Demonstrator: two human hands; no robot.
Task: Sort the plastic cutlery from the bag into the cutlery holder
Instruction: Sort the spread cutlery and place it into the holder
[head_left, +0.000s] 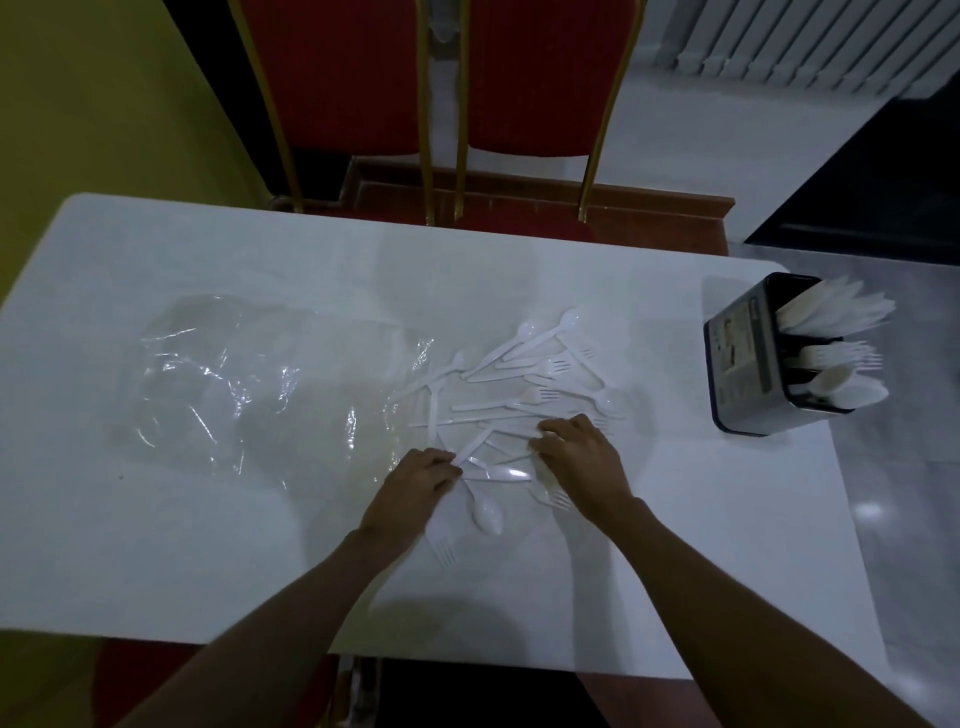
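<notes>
Plenty of white plastic cutlery lies in a loose heap on the white table, about the middle of the frame. The left hand sits at the heap's lower edge, fingers bent, tips on a white handle. I can't tell whether it pinches the handle or only touches it. The right hand is just to the right of it, knuckles up, fingers curled down onto the pieces; whether they grip anything is hidden.

A spoon lies between the two wrists, and a fork pokes out beside the left forearm.

The clear bag lies flat and crumpled to the left of the heap, its right edge reaching the nearest pieces. At the right edge of the frame, well apart from the heap, stands the dark cutlery holder. It has knives in its upper compartment, forks in the middle one and spoons in the lower.

Two red chairs stand along the top of the frame.
</notes>
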